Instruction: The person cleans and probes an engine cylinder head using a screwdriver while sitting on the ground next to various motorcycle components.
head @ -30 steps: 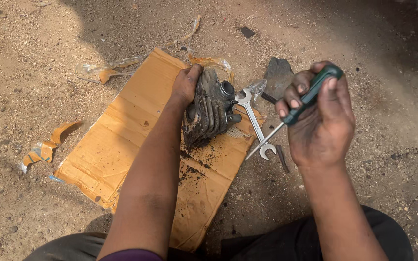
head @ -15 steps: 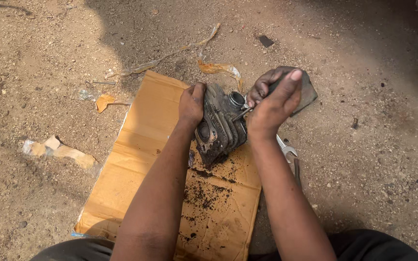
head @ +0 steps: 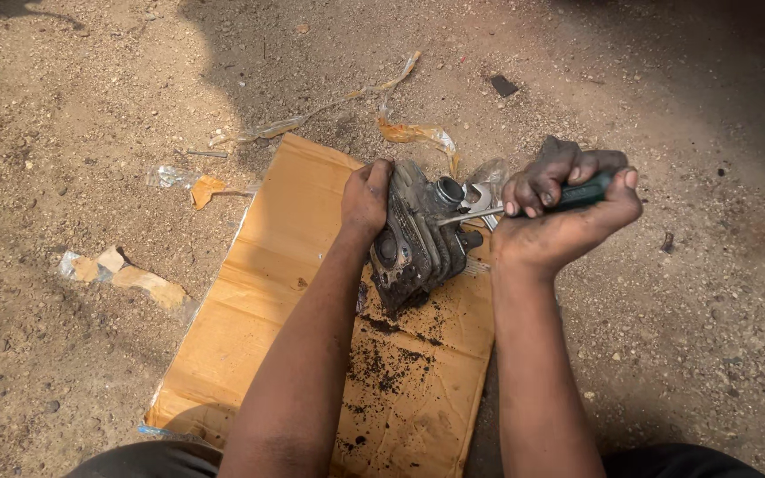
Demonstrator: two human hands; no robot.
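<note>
1. My left hand (head: 367, 196) is closed over the top edge of the finned engine cylinder (head: 418, 239), which stands tilted on the cardboard sheet (head: 267, 292) laid on the dirt ground (head: 90, 88). I judge this grip should press down and inward, so the part cannot rock on the soft cardboard.

2. My right hand (head: 564, 208) is fisted tight around the green handle of the screwdriver (head: 524, 205), with the metal shaft reaching left to the round port near the cylinder's top. The tip is too small for me to tell exactly where it bears.

3. I would keep the shaft low and nearly level as it is now, scraping in short strokes away from my left fingers, since they sit just beside the port.

4. A slip looks like the main risk: the tip could jump toward my left hand, so I would keep the wrist stiff and the force modest.

5. A spanner (head: 480, 199) lies just behind the cylinder, close under the shaft; I should not let the shaft catch on it.

6. Black crumbs (head: 391, 358) lie scattered on the cardboard below the cylinder. Tilting the port downward should let loosened dirt fall there rather than back inside.
</note>
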